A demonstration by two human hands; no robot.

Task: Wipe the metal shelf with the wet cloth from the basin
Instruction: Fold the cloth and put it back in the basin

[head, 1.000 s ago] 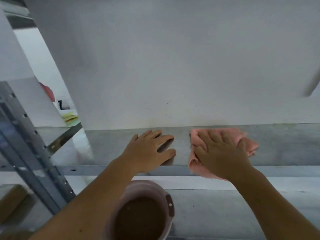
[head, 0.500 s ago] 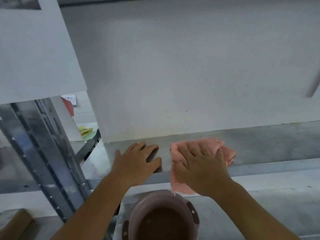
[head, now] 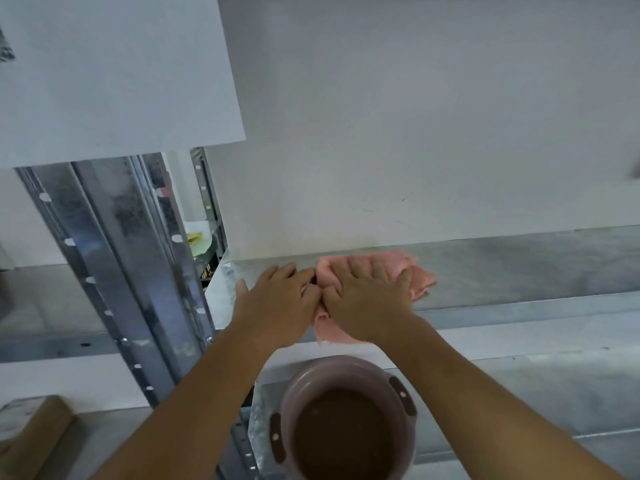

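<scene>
A pink wet cloth (head: 420, 277) lies on the grey metal shelf (head: 519, 268), and one end hangs over the shelf's front edge. My right hand (head: 369, 299) presses flat on the cloth with fingers spread. Next to it, my left hand (head: 278, 301) lies flat on the bare shelf, its fingers touching the cloth's left edge. A pinkish round basin (head: 346, 415) with dark handles and murky water stands on the lower shelf, directly below my hands.
A white wall panel (head: 415, 116) backs the shelf. Perforated steel uprights (head: 114, 254) stand at the left. A cardboard box (head: 31, 434) sits at the lower left. Green and yellow items (head: 199, 242) show behind the uprights.
My right hand has slid the cloth leftward along the shelf until it meets my left hand, which stayed flat. The view has shifted, showing more of the uprights.
</scene>
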